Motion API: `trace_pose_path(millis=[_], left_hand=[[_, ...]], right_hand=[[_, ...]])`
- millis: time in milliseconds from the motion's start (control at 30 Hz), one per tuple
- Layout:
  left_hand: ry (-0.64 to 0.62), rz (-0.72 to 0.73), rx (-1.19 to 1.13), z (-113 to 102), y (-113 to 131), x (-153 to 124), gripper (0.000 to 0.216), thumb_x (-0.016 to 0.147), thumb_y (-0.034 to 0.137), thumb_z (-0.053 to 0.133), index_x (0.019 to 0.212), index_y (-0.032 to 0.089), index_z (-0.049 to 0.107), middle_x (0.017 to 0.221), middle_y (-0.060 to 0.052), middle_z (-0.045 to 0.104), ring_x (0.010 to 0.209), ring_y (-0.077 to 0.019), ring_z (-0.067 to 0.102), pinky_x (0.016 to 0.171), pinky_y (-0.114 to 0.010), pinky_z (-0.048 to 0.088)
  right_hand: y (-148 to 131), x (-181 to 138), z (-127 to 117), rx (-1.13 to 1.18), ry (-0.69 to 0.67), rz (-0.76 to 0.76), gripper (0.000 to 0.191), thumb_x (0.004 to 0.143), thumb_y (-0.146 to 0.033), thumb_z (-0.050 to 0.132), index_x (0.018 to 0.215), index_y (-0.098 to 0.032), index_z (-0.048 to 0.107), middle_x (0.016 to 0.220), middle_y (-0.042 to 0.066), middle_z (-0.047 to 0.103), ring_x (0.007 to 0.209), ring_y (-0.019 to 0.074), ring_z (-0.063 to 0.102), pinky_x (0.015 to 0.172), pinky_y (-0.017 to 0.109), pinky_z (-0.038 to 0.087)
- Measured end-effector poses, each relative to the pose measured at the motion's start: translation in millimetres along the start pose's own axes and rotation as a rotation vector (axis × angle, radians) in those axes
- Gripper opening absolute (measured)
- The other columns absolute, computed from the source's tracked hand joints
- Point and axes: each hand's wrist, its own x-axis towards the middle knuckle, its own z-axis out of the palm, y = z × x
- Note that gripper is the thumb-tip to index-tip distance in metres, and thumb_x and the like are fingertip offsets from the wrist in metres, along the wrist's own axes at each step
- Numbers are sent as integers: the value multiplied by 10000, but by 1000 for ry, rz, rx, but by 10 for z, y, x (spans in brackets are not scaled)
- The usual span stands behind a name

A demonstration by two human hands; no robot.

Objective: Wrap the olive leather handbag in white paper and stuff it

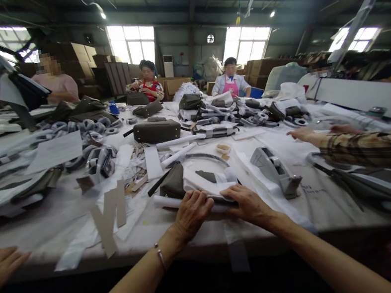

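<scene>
A dark olive handbag lies in front of me at the table's near edge, partly covered by white wrapping. Its curved handle is wrapped too and arches away from me. My left hand is closed on the bag's near edge, fingers curled over the wrapping. A short gap to the right, my right hand grips the same edge, with its thumb hidden underneath. To the right of the bag stands a grey tape dispenser.
Cardboard strips and paper scraps lie to the left. Another olive handbag and piles of wrapped bags sit farther back. A co-worker's plaid sleeve reaches in from the right; another person's hand rests at the left edge. Several people work across the table.
</scene>
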Motion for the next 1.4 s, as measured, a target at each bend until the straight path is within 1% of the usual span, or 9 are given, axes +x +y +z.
trace_pose_path(millis=[167, 300, 433, 533, 667, 867, 1033, 1167, 1400], left_hand=[[-21, -103, 18, 109, 34, -46, 86, 952, 211, 516, 890, 193, 573, 840, -50, 574, 810, -219, 553, 761, -369, 440], [9, -24, 34, 58, 97, -71, 83, 955, 172, 507, 975, 184, 587, 1075, -85, 627, 971, -221, 588, 860, -377, 449], [70, 95, 37, -21, 205, 89, 316, 979, 150, 441, 1284, 200, 510, 1397, -89, 514, 1325, -252, 439, 1093, -441, 345], [-10, 92, -57, 38, 231, 270, 426, 977, 130, 416, 1402, 138, 400, 1374, -126, 545, 1301, -234, 489, 1104, -403, 368], [-65, 39, -220, 199, 193, 329, 473, 945, 61, 407, 1415, 104, 373, 1242, -133, 641, 1136, -186, 624, 1017, -326, 469], [14, -67, -276, 297, 217, 209, 514, 921, 50, 439, 1425, 106, 352, 1244, -144, 641, 1108, -198, 643, 997, -346, 504], [27, -108, -339, 317, 244, 184, 378, 919, 66, 484, 1288, 143, 518, 1185, -106, 677, 1096, -199, 650, 1002, -365, 505], [23, -90, -360, 304, 237, 170, 258, 933, 107, 512, 1166, 166, 604, 1194, -85, 680, 1126, -205, 634, 1023, -376, 488], [23, -77, -359, 313, 241, 169, 263, 921, 128, 561, 1178, 166, 605, 1208, -79, 674, 1134, -194, 625, 1033, -362, 479]], right_hand=[[10, -1, 73, -19, 59, -20, 308, 778, -217, 751, 1062, -217, 632, 968, 50, 667, 939, 227, 605, 844, 351, 492], [20, -36, 154, -31, 105, -17, 327, 792, -192, 727, 1100, -213, 619, 979, 60, 667, 949, 237, 609, 857, 371, 494], [28, -67, 226, -15, 172, -32, 217, 841, -203, 672, 1052, -200, 622, 990, 75, 668, 933, 242, 604, 850, 394, 507], [23, -87, 266, -26, 232, -38, 208, 850, -165, 614, 1057, -177, 626, 990, 99, 670, 934, 253, 604, 840, 410, 520], [-16, -133, 297, 17, 246, -3, 304, 808, -89, 579, 1091, -190, 631, 1019, 85, 673, 977, 256, 601, 872, 419, 520], [-23, -182, 369, 118, 329, 5, 371, 832, -105, 585, 1180, -233, 595, 1098, 65, 675, 1040, 250, 606, 919, 431, 517], [-29, -252, 412, 142, 431, -25, 333, 870, -120, 573, 1185, -228, 578, 1116, 66, 667, 1102, 237, 600, 992, 458, 497], [-110, -572, 361, 155, 548, -13, 274, 892, -106, 564, 1129, -240, 599, 1052, 60, 674, 1061, 222, 624, 932, 424, 538], [-173, -1126, 491, -130, 258, -159, 506, 869, -48, 463, 1341, -217, 533, 1336, 91, 578, 1291, 261, 484, 1028, 467, 479]])
